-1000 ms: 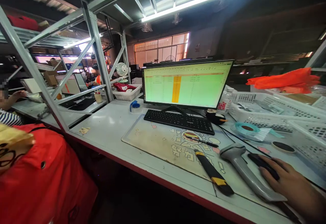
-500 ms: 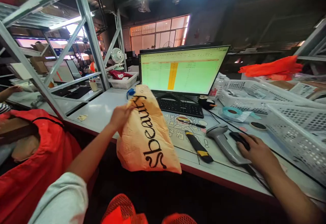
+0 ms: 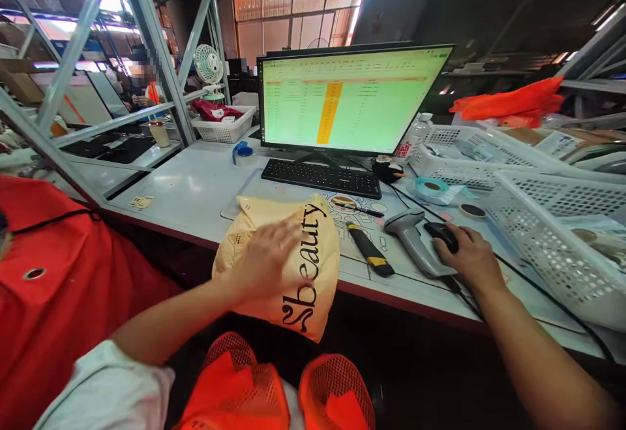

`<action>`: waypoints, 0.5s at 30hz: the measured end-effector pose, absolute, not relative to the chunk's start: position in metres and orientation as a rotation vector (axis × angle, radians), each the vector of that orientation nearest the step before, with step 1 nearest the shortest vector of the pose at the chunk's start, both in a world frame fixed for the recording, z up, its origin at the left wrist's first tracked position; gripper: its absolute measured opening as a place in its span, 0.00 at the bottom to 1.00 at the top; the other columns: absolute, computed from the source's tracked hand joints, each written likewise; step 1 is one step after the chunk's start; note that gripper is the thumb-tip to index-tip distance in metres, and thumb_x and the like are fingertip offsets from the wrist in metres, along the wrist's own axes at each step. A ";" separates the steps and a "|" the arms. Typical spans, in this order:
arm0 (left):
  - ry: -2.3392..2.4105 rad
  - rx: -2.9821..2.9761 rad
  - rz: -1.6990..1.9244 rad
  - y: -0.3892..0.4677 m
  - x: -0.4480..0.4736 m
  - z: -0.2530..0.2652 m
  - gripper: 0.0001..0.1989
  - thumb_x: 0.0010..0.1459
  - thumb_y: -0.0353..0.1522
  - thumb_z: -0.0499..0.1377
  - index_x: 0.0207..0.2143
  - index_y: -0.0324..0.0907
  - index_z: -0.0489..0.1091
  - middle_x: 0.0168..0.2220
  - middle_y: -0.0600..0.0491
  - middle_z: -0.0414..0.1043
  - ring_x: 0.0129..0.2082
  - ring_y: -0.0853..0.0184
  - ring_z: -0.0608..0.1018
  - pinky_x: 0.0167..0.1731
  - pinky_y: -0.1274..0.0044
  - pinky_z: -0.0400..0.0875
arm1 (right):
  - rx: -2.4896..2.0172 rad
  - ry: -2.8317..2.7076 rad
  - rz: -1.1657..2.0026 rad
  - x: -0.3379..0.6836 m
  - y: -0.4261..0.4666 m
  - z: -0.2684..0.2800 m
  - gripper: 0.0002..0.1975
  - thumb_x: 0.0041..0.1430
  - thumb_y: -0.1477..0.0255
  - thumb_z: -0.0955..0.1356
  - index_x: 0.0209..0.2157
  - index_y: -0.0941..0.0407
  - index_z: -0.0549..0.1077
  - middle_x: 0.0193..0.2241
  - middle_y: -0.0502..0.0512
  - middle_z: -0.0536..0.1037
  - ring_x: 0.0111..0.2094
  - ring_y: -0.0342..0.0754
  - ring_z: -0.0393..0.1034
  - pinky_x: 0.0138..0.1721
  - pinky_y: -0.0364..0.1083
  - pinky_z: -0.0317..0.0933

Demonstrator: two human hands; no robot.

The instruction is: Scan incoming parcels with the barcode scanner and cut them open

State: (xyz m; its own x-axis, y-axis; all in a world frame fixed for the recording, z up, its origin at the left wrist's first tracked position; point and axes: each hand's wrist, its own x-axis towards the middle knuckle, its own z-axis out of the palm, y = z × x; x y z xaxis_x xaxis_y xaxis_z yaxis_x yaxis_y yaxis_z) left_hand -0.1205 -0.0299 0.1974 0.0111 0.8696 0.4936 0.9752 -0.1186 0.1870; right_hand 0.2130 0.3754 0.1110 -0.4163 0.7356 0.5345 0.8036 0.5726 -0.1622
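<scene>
A pale yellow mailer bag (image 3: 320, 267) printed "beauty" in black lies at the front of the desk, its lower part jutting past the edge. My left hand (image 3: 268, 257) rests on top of it, fingers stretched out and slightly blurred. At the right, my right hand (image 3: 472, 257) is wrapped over a black computer mouse (image 3: 443, 237). Between the hands are a grey barcode scanner (image 3: 415, 244) and a black-and-yellow box cutter (image 3: 370, 250). A pen (image 3: 362, 209) lies behind the cutter.
A monitor (image 3: 342, 100) showing a spreadsheet stands behind a black keyboard (image 3: 320, 177). White plastic baskets (image 3: 542, 241) line the right side. Tape rolls include a blue one (image 3: 242, 153). A red bag (image 3: 63, 273) stands left of the desk, near a metal rack (image 3: 151, 51).
The mailer bag has gone from being held up by its top edge to lying at the desk edge. My left hand has released that edge and flattened on it. The right hand stays on the mouse.
</scene>
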 end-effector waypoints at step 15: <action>-1.899 -2.441 -0.901 -0.067 -0.142 0.149 0.25 0.64 0.34 0.61 0.64 0.47 0.72 0.67 0.45 0.67 0.68 0.44 0.68 0.68 0.54 0.60 | -1.176 -2.134 -0.156 0.204 0.349 0.143 0.38 0.67 0.53 0.55 0.62 0.70 0.70 0.60 0.78 0.71 0.63 0.64 0.63 0.66 0.57 0.55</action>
